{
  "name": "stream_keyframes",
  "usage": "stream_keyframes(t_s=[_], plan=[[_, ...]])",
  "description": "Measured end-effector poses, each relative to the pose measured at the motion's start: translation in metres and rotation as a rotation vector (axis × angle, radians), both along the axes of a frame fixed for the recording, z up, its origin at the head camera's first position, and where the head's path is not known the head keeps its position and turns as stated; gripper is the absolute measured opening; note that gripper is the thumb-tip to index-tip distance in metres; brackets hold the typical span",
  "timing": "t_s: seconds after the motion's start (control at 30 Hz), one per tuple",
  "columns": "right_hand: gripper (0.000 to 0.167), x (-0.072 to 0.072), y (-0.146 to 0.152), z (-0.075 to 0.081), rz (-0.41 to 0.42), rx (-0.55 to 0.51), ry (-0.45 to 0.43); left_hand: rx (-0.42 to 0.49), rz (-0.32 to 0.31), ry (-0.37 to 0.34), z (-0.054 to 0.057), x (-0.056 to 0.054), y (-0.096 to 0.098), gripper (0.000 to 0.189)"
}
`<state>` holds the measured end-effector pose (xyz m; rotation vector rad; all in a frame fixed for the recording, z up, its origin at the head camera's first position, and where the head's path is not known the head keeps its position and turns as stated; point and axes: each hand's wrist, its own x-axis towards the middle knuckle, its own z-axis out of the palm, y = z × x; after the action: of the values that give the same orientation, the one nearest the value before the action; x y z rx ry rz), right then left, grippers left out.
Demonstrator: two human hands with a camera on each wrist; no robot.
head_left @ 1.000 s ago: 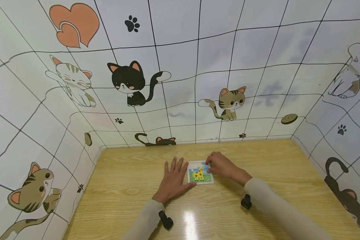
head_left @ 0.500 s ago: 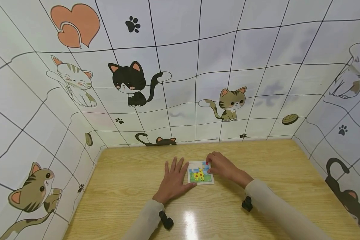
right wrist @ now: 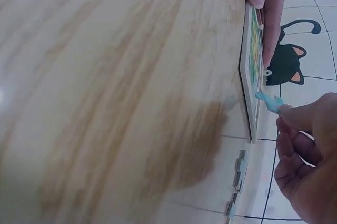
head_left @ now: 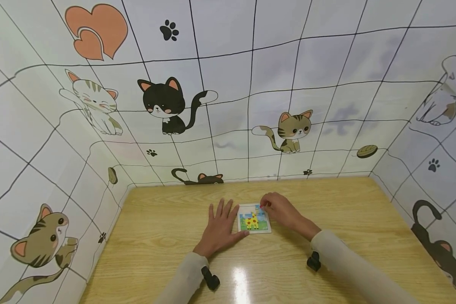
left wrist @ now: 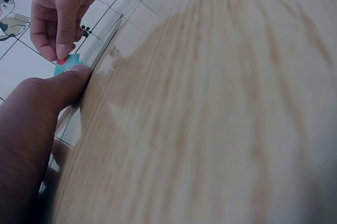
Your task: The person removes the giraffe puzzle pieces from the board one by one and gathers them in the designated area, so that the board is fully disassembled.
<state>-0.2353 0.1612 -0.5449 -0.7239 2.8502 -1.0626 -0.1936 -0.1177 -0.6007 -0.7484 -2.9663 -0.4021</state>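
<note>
Puzzle (head_left: 253, 223) low ctr of frame, L edge touched by L hand (head_left: 219, 230), fingers spread; blue piece (right wrist: 270, 101) pinched by R hand (head_left: 283, 210) at upper R. Lower part filled; upper L bare, prob. unfinished.

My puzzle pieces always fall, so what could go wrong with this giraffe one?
The right hand pinches the blue piece by its fingertips, so it might slip. The piece is tilted, so it may not fit flat. The left hand touches the puzzle board, so a bump could shift it.
</note>
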Motion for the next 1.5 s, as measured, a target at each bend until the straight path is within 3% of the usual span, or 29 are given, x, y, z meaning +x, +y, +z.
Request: stream_keyframes(t_s=[0.17, 0.63, 1.13, 1.5], plan=[[0.012, 0.001, 0.002, -0.001, -0.018, -0.079, 0.022, -0.01, 0.005, -0.002, -0.001, -0.001, -0.001, 0.102], [0.006, 0.01, 0.036, 0.003, -0.098, -0.229, 0.099, -0.01, 0.007, -0.006, -0.004, -0.004, -0.001, 0.104], [0.005, 0.015, 0.081, 0.006, -0.218, -0.213, 0.138, -0.007, 0.004, -0.005, -0.003, -0.002, -0.001, 0.104], [0.004, 0.017, 0.101, 0.009, -0.273, -0.178, 0.092, 0.01, 0.003, -0.014, -0.003, -0.001, 0.0, 0.103]])
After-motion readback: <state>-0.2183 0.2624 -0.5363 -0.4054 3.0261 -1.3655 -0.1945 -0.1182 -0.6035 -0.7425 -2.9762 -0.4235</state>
